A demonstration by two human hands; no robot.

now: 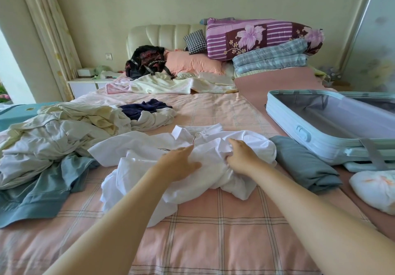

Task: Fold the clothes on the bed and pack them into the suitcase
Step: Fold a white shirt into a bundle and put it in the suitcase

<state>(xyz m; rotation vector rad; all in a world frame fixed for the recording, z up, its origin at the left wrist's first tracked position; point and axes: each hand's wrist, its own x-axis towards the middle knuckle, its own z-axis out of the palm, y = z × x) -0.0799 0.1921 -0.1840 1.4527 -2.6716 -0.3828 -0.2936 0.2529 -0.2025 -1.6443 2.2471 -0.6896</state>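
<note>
The folding step is under way on a white collared shirt, rumpled at the centre of the frame on the bed, with the open suitcase at the right and a pile of unfolded clothes at the left. Next, I judge, the shirt needs smoothing flat before its sides fold in. The left hand rests on the cloth with fingers straight and close together, while the right hand curls round a bunched fold.
</note>
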